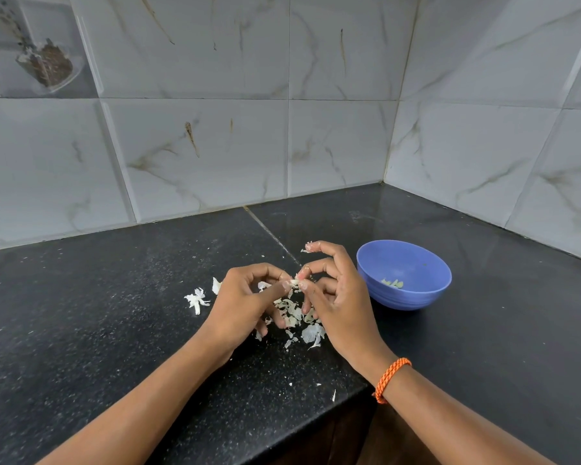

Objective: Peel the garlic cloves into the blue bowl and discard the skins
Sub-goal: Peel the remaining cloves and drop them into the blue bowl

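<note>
We were mid-peel, our left hand (245, 293) and right hand (329, 297) both pinching one garlic clove (294, 282) above the skins (299, 317), the blue bowl (404, 275) at three o'clock awaiting it.

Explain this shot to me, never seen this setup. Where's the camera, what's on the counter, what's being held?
There is no machine here. It is one picture from a wide-angle camera worn on a person's head, looking forward and down, so the two bare arms reach in from the bottom edge. The left hand and the right hand, the one with an orange wristband, meet in the middle and pinch a small garlic clove between their fingertips, peeling it. Below them, loose garlic skins lie scattered on the black counter. To the right stands a blue bowl with a few peeled cloves inside. A scrap of skin sticks to the raised right fingertip. Grey marbled tiles form the corner wall behind.
</note>
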A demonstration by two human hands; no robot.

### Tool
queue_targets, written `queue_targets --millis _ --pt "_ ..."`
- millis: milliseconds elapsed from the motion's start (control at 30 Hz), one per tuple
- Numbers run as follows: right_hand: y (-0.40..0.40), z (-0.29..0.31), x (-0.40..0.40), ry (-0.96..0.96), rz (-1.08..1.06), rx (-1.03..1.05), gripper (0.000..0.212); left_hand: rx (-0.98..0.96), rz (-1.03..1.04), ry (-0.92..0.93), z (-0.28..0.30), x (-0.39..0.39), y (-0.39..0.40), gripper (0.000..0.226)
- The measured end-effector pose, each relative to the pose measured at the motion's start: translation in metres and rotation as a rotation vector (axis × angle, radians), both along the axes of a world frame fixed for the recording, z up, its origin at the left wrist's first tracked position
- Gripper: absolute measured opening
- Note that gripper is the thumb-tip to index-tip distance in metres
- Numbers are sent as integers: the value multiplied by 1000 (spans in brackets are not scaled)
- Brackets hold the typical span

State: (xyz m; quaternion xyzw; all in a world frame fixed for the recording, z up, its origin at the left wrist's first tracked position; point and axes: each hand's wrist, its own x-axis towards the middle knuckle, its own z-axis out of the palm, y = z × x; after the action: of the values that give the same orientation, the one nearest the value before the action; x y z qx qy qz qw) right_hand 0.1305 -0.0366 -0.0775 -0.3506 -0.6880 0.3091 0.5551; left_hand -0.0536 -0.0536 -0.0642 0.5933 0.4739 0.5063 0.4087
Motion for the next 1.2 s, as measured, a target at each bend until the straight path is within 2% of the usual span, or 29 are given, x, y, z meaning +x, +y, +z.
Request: queue_targets --millis 267,433,600,833,1000,1200 --pt "-1 2 -1 -136 -42 48 47 69 113 60 5 0 -2 8" --pt "1 0 -1 -168 -107 77 45 222 233 329 3 1 -2 13" --pt "2 -2 -2 -195 -123 102 48 336 309 435 -1 1 1 12" --pt "2 -1 -3 -199 -104 121 52 303 268 401 0 1 1 13" --pt "2 -1 -3 -197 -104 140 53 272 262 419 4 1 -4 6" --pt "3 -2 -3 -198 -107 136 53 285 267 471 9 2 -5 10"
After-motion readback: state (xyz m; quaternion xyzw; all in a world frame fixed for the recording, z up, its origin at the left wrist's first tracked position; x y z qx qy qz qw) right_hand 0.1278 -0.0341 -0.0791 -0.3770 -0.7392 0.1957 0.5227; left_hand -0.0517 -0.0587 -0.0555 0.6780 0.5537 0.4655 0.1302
